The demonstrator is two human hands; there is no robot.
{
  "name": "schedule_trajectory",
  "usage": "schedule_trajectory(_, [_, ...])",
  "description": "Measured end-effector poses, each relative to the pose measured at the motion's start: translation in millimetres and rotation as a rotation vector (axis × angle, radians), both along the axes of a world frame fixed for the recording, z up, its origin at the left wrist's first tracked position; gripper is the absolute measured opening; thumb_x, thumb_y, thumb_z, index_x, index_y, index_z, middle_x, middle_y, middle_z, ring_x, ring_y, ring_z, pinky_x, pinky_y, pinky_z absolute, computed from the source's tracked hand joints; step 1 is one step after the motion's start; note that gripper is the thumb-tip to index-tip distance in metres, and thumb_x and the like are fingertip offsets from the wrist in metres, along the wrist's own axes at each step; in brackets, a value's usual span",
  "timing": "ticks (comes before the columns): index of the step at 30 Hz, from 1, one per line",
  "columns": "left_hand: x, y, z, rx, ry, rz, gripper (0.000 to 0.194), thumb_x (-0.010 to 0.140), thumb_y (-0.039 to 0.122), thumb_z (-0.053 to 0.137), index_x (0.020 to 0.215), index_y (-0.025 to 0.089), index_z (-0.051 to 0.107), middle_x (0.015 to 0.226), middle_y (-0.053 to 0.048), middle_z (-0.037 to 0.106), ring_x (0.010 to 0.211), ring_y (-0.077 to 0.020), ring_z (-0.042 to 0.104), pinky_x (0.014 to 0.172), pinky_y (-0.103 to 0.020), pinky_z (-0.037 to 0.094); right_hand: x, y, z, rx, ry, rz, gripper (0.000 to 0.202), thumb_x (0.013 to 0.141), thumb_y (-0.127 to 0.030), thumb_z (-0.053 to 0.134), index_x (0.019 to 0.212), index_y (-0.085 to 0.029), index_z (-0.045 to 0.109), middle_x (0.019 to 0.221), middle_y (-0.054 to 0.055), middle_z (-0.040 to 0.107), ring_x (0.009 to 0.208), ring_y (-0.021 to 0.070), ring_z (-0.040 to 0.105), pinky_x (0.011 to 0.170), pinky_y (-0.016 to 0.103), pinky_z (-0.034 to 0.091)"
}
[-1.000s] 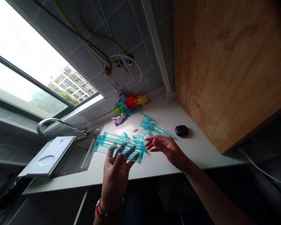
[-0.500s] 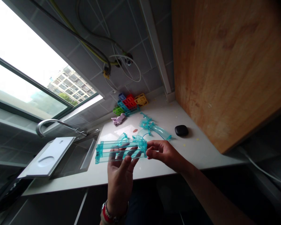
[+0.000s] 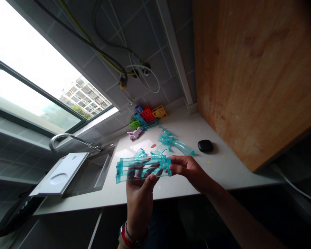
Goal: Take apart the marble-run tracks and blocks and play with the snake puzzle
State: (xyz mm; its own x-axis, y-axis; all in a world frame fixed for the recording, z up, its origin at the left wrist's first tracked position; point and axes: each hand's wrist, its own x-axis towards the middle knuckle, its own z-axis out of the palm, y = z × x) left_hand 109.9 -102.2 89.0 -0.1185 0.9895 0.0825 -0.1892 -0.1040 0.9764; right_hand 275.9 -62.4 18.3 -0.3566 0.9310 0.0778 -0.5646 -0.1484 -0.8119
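Above a white table (image 3: 178, 186), near its front edge, the left hand (image 3: 140, 199) cradles a teal plastic frame (image 3: 131, 162) while the right hand (image 3: 194, 172) pinches one end; level support and light fingertip pressure should suit it.

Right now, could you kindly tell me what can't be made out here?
Head view: the full outlines of the teal pieces behind the teal frame, hidden by it and the left hand.
Head view: part of the sink, covered by the white board.
Head view: what the yellow specks are; too small.
Head view: how the fingertips of the right hand meet the frame; too small.
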Motion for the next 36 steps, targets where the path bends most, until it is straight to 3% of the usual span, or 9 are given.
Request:
schedule_trajectory(6, [-2,1,-1.1,0.01,0.088,-0.016,0.043,0.08,0.029,0.088,0.117,0.026,0.065,0.129,-0.009,0.071,0.111,-0.0302,0.075,0.094,-0.047,0.063,3,2,-5.4,0.043,-0.024,0.023,0.049,0.084,-0.049,0.083,0.12,-0.017,0.074,0.097,0.006,0.075,0.092,0.0222,0.07,0.093,0.04,0.053])
schedule_trajectory(10, [-2,2,-4.9,-0.005,0.099,-0.002,0.042,0.08,0.032,0.088,0.116,0.025,0.065,0.136,-0.01,0.068,0.115,-0.0312,0.073,0.094,-0.045,0.063,5,3,-6.9,-0.007,-0.068,-0.037,0.052,0.08,-0.049,0.086,0.12,-0.017,0.073,0.097,0.006,0.074,0.093,0.0222,0.07,0.093,0.039,0.054])
schedule_trajectory(16, [-8,1,-11.2,-0.069,0.091,-0.075,0.046,0.09,0.037,0.08,0.13,0.024,0.062,0.126,-0.013,0.074,0.11,-0.031,0.076,0.091,-0.045,0.063,5,4,-12.9,-0.045,-0.004,-0.113,0.055,0.077,-0.049,0.089,0.12,-0.019,0.072,0.099,0.005,0.072,0.093,0.0224,0.07,0.088,0.038,0.055])
schedule_trajectory(21, [-10,4,-8.7,-0.067,0.027,-0.032,0.058,0.092,0.037,0.078,0.143,0.03,0.051,0.139,-0.014,0.068,0.117,-0.0329,0.074,0.097,-0.049,0.061,15,8,-16.1,0.082,0.042,-0.172,0.051,0.078,-0.039,0.09,0.122,-0.025,0.071,0.105,0.006,0.071,0.098,0.0221,0.068,0.088,0.038,0.057])
schedule_trajectory(27, [-35,15,-7.8,0.01,0.119,-0.066,0.064,0.082,0.029,0.088,0.141,0.029,0.061,0.146,-0.016,0.065,0.128,-0.035,0.068,0.101,-0.044,0.061,36,9,-7.8,0.267,0.054,-0.069,0.055,0.076,-0.026,0.093,0.126,-0.029,0.072,0.127,0.008,0.067,0.112,0.024,0.065,0.091,0.038,0.058])
schedule_trajectory(30, [-58,18,-1.5,0.096,0.261,-0.142,0.066,0.079,0.021,0.09,0.14,0.028,0.066,0.142,-0.015,0.069,0.126,-0.0352,0.069,0.098,-0.041,0.063,39,10,-8.5,0.337,0.07,-0.039,0.053,0.077,-0.024,0.092,0.126,-0.033,0.074,0.135,0.007,0.063,0.114,0.0235,0.064,0.093,0.039,0.059])
schedule_trajectory(33, [-76,19,11.7,0.185,0.436,-0.303,0.073,0.073,0.013,0.093,0.14,0.028,0.067,0.138,-0.015,0.071,0.128,-0.0378,0.067,0.093,-0.04,0.066,39,10,-11.7,0.383,0.156,-0.016,0.054,0.078,-0.022,0.092,0.127,-0.036,0.074,0.133,0.006,0.064,0.114,0.0229,0.065,0.091,0.038,0.06])
schedule_trajectory(36, [-84,17,23.9,0.298,0.566,-0.353,0.071,0.071,0.016,0.094,0.137,0.03,0.07,0.136,-0.012,0.073,0.13,-0.0388,0.066,0.098,-0.045,0.064,39,9,-13.0,0.401,0.18,0.011,0.054,0.078,-0.019,0.091,0.127,-0.035,0.074,0.134,0.007,0.064,0.122,0.0246,0.063,0.09,0.036,0.06])
